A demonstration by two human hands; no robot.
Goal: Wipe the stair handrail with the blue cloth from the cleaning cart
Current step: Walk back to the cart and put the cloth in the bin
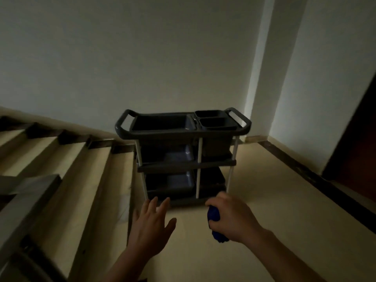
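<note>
Gripping a mostly hidden blue cloth, the right hand; left hand spread, empty; handrail blurred, cut off.

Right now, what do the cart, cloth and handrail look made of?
Cart: dark grey moulded plastic, matte, going by the rounded handles and trays. Cloth: soft blue fabric, crumpled in the right hand. Handrail: grey, flat-faced, dull sheen; probably metal, though blur leaves painted wood possible.

Pale walls meet a beige floor in dim light. Stairs rise on the left. A dark door stands right.
</note>
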